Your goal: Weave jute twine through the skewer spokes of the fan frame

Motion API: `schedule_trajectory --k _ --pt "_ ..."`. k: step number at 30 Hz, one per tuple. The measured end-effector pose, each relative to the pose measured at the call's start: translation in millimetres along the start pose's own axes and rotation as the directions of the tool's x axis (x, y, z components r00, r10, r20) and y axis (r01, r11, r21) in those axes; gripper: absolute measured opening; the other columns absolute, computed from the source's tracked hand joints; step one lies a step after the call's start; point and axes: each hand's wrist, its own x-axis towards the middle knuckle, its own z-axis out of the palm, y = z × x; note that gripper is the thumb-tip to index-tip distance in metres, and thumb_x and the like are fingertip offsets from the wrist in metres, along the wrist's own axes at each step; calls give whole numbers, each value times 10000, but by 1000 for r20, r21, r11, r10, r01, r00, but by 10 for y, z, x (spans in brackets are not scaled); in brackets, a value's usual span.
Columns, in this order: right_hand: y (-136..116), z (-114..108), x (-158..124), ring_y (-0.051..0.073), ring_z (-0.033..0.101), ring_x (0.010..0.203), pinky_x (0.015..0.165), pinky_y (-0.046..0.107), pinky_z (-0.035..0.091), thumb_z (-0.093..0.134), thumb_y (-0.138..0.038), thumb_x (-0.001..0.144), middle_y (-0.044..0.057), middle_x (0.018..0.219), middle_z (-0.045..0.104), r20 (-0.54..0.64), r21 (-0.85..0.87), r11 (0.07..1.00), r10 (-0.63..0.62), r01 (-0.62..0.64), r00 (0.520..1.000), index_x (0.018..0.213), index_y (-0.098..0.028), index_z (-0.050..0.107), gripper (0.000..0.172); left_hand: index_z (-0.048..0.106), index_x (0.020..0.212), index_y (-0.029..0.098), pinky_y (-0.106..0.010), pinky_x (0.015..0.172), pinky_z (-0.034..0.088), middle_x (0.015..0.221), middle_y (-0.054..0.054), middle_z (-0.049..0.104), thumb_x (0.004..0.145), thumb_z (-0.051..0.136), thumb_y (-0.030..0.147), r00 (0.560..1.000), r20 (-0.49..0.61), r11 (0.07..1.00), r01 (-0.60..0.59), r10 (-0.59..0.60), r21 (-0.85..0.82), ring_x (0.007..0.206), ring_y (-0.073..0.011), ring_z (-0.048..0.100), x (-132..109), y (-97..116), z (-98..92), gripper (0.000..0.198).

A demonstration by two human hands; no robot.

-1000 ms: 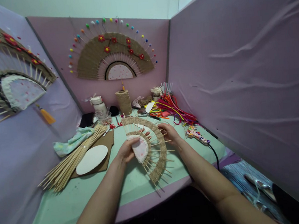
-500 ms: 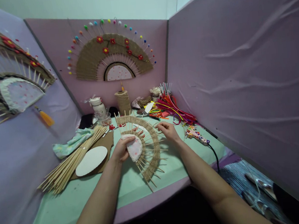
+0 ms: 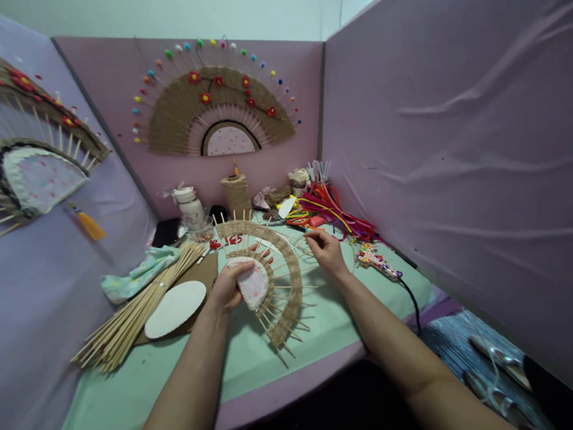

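Half-woven fan (image 3: pixel 272 276) is being gripped at its padded hub by the left hand (image 3: pixel 225 288), the right hand (image 3: pixel 326 250) pinching twine at the outer jute band, spoke tips remaining bare.

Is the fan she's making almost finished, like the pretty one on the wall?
Partly. The half-made fan already has its padded centre and two woven twine bands. The left hand grips the centre; the right hand pinches at the outer edge. Unlike the finished fan on the wall, it has bare stick tips and no flowers.
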Motion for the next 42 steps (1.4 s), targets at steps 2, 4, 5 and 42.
schedule_trajectory --k 2,4,5,42 --pt "-12 -12 13 161 493 662 625 298 385 578 -325 812 31 762 603 12 -24 998 -56 56 998 823 -217 672 144 536 1289 119 -387 834 565 985 -140 738 680 647 54 1000 -2 1000 5 -6 -4 928 -275 704 4 -1 -1 623" --pt "-31 -21 16 168 508 695 632 299 384 587 -313 816 39 771 610 35 -51 991 -119 121 992 792 -215 680 137 534 1289 115 -389 848 560 983 -141 738 679 647 55 1000 -3 1000 4 -4 -9 939 -275 701 5 0 5 623" --pt "-38 -22 15 170 512 703 634 300 385 587 -308 820 41 769 611 44 -59 988 -142 145 989 786 -215 682 138 533 1288 113 -388 854 557 982 -140 738 677 650 56 1000 -4 1000 1 -1 -11 943 -274 700 4 2 10 625" --pt "-382 137 96 122 428 598 568 261 339 598 -488 807 17 654 576 260 180 984 -33 -15 965 765 -173 737 347 613 1183 156 -397 881 548 1083 -116 717 662 675 123 955 -75 937 -296 287 -187 1025 -281 671 -80 245 -116 525"
